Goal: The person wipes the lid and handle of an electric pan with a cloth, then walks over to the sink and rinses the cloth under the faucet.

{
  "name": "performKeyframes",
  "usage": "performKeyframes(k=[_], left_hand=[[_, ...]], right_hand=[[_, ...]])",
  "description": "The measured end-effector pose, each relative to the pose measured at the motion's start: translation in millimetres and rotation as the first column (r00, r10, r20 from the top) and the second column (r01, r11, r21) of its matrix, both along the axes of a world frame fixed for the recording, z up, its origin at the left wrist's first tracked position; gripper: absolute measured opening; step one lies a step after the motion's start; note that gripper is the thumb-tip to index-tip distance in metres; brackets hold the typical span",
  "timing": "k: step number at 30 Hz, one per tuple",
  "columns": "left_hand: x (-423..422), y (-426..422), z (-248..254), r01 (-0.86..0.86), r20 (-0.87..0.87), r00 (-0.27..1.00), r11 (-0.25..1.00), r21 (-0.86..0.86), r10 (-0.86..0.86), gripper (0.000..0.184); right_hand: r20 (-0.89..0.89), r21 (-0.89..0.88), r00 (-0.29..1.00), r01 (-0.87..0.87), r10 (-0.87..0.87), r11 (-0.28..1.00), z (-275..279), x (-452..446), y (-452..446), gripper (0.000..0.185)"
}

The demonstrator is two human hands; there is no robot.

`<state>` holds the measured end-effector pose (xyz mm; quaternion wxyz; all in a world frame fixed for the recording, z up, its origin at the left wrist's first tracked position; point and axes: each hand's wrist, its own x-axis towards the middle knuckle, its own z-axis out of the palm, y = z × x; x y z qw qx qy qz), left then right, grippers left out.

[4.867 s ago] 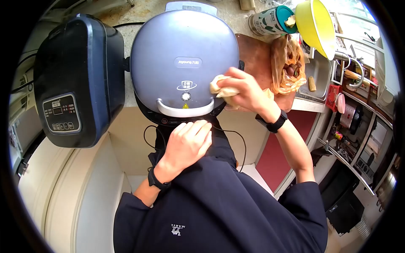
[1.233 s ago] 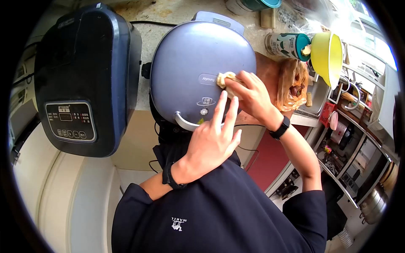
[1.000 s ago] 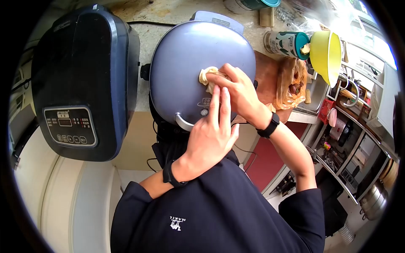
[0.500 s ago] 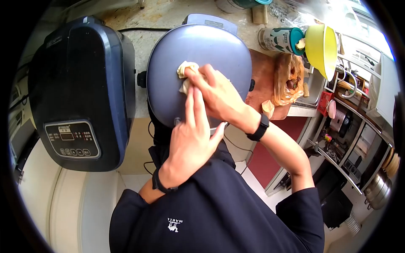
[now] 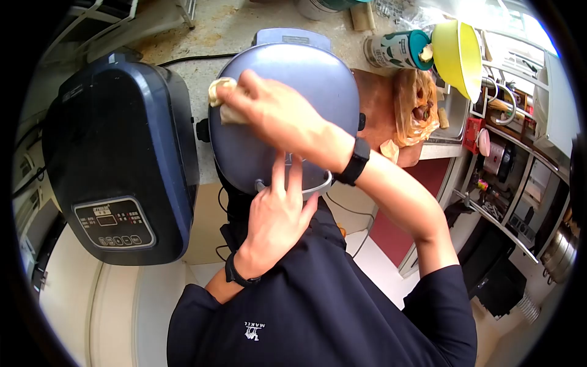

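A round blue-grey appliance lid (image 5: pixel 312 79) with a curved silver handle (image 5: pixel 321 183) fills the upper middle. My right hand (image 5: pixel 269 110) pinches a crumpled cream cloth (image 5: pixel 225 98) against the lid's upper left edge, and its forearm crosses over the lid. My left hand (image 5: pixel 275 214) lies at the lid's front by the handle, fingers stretched out and holding nothing. Part of the lid's printing is hidden beneath my right forearm and left fingertips.
To the left stands a large black cooker (image 5: pixel 110 153). On the right are a brown board (image 5: pixel 376 110), an orange plastic bag (image 5: pixel 406 122), a green-lidded can (image 5: pixel 394 50), a yellow bowl (image 5: pixel 455 61) and a sink (image 5: pixel 455 116). A cable hangs below the appliance.
From the right side of the lid, my right hand has carried the cloth leftwards to its left edge. My left hand has come away from my right hand and sits lower, near the handle.
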<state>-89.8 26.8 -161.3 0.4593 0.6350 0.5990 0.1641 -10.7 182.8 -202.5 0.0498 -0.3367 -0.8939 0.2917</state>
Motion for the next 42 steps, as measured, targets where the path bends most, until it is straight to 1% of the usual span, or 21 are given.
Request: performKeyframes(k=[1,3,6,7,10,11,12,14,15,17,18,19,21,22,23,26,29,31,34,37,42], left_hand=[[1.3,1.7,-0.3,-0.018,-0.002,1.000,1.000,0.013,0.018,0.075],[3.0,-0.4,-1.1,0.018,-0.042,0.999,0.999,0.034,-0.016,0.072],[6.2,-3.4,-6.4,0.061,-0.103,0.993,0.995,0.079,-0.053,0.069],[7.0,-4.7,-8.1,0.068,-0.117,0.991,0.994,0.088,-0.057,0.068],[11.2,-5.3,-9.6,0.089,-0.152,0.986,0.992,0.089,-0.075,0.067],[10.6,-4.5,-8.9,0.101,-0.158,0.984,0.992,0.079,-0.087,0.066],[11.0,-2.4,-8.7,0.112,-0.164,0.981,0.991,0.072,-0.099,0.065],[13.4,0.8,-6.6,0.119,-0.183,0.978,0.990,0.071,-0.105,0.063],[13.6,1.9,-5.1,0.119,-0.191,0.976,0.990,0.069,-0.104,0.062],[12.4,4.2,-3.7,0.111,-0.197,0.976,0.990,0.091,-0.092,0.061],[11.0,4.9,-3.7,0.113,-0.207,0.974,0.988,0.104,-0.089,0.060],[9.9,5.7,-3.9,0.110,-0.217,0.973,0.987,0.119,-0.083,0.060],[9.9,6.4,-3.7,0.100,-0.217,0.973,0.988,0.115,-0.073,0.060],[10.7,7.4,-3.1,0.110,-0.227,0.970,0.988,0.104,-0.084,0.060],[11.7,8.6,-2.5,0.118,-0.236,0.967,0.989,0.093,-0.093,0.061],[14.4,7.4,0.8,0.150,-0.250,0.958,0.988,0.033,-0.137,0.064],[16.1,4.8,0.6,0.182,-0.277,0.945,0.983,-0.003,-0.176,0.065],[16.6,3.5,2.8,0.182,-0.284,0.942,0.983,-0.016,-0.179,0.066],[18.2,0.6,-1.1,0.175,-0.286,0.945,0.984,0.020,-0.162,0.067],[20.1,-1.0,-3.8,0.197,-0.333,0.927,0.979,0.045,-0.171,0.069],[19.3,-0.3,-3.6,0.220,-0.347,0.918,0.974,0.047,-0.191,0.070]], right_hand=[[0.012,0.040,1.000,0.020,-0.020,0.999,-3.5,9.7,8.4,0.039],[0.141,0.098,0.953,0.256,-0.268,0.962,-4.6,36.4,23.6,0.043],[0.214,0.148,0.740,0.620,-0.637,0.770,-24.0,107.2,45.8,0.047],[0.206,0.143,0.709,0.660,-0.674,0.738,-19.0,117.7,42.4,0.047],[0.265,0.192,0.752,0.572,-0.603,0.798,-7.1,96.1,21.7,0.049],[0.212,0.122,0.783,0.573,-0.585,0.811,-0.3,76.6,16.7,0.050],[0.178,0.152,0.868,0.442,-0.464,0.884,0.1,58.2,15.5,0.050],[0.001,0.003,0.950,0.313,-0.313,0.950,-3.2,23.9,4.2,0.053],[-0.065,0.033,0.969,0.243,-0.240,0.970,-8.4,15.9,0.3,0.055],[-0.044,0.103,0.979,0.204,-0.201,0.973,-5.7,36.3,10.8,0.054],[0.062,-0.009,0.940,0.336,-0.334,0.942,-3.6,49.3,20.6,0.052],[0.027,0.014,0.875,0.483,-0.483,0.876,-4.5,61.8,28.8,0.050],[0.037,0.078,0.794,0.604,-0.607,0.793,-13.5,63.5,37.5,0.056],[0.007,0.134,0.825,0.560,-0.566,0.818,-14.8,56.5,31.5,0.050],[0.030,0.042,0.829,0.557,-0.558,0.830,-14.6,47.8,21.5,0.048],[-0.046,-0.014,0.962,0.267,-0.267,0.964,-9.8,25.4,-9.7,0.050],[-0.108,0.000,0.914,0.394,-0.392,0.919,-12.7,50.8,15.3,0.050],[-0.182,0.092,0.847,0.521,-0.500,0.849,-23.3,48.1,23.4,0.051],[-0.098,0.105,0.915,0.401,-0.392,0.910,-13.9,35.4,-5.1,0.048],[-0.161,0.109,0.924,0.366,-0.347,0.924,-12.8,52.2,14.9,0.052],[-0.089,0.118,0.922,0.386,-0.377,0.915,-10.7,62.5,-0.8,0.056]])
